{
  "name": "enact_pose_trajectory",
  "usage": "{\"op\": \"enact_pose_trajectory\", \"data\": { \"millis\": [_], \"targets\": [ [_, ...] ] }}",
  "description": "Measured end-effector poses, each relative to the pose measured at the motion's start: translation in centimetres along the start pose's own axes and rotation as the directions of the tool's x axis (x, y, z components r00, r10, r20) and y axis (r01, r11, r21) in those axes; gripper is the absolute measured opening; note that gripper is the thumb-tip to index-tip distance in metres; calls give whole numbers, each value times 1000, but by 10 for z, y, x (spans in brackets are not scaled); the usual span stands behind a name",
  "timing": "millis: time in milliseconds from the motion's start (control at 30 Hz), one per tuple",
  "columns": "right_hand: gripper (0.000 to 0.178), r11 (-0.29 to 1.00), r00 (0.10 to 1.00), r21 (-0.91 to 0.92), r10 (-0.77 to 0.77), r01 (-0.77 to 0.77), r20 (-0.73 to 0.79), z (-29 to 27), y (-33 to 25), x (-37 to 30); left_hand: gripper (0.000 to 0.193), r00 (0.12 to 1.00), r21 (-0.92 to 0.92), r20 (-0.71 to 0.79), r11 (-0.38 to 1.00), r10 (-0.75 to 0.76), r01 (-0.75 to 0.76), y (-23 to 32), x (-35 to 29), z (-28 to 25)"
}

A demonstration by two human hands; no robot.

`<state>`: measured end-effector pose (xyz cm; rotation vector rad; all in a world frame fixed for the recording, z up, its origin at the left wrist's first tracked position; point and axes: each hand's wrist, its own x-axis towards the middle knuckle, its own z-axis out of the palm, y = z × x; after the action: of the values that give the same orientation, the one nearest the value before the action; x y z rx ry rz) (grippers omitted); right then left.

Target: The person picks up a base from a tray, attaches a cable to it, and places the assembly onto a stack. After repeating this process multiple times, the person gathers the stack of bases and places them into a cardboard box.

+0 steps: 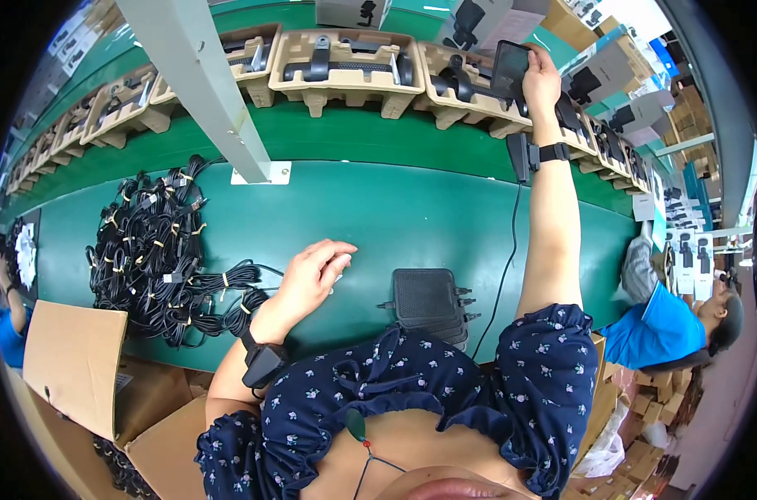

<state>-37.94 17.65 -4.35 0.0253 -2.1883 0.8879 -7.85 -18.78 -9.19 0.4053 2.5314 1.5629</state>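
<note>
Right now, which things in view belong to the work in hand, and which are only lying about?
Likely in the work:
black panel, held in the right hand
moulded trays, in a row
stacked panels, on the green table
bundled cables, near the left hand

Probably lying about:
white plastic bag, lower right
cardboard boxes, beside it

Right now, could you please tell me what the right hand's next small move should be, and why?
Probably lower the panel gently into the tray: the right hand grips its edge, and it appears poised over the tray's right end, among other parts.
</note>
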Motion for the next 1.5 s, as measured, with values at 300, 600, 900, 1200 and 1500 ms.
{"op": "enact_pose_trajectory", "data": {
  "millis": [300,600,900,1200,1500],
  "targets": [
    [26,801,876,-394,-311,451,369,33,33,-32,16,979,160,-57,969,197,-186,-14,-8,1],
    [22,803,800,31,-595,595,82,52,-117,-78,16,967,257,-75,942,243,-216,-25,-15,11],
    [39,367,196,787,-930,497,310,91,-365,-221,12,975,-362,-212,921,70,-145,-27,-3,30],
    [37,357,-77,846,-905,396,418,145,-399,-260,20,885,66,-174,902,431,-426,-38,6,33],
    [30,420,-146,864,-870,279,471,88,-353,-245,19,907,-149,-233,909,351,-389,-44,-2,36]
  ]
}}
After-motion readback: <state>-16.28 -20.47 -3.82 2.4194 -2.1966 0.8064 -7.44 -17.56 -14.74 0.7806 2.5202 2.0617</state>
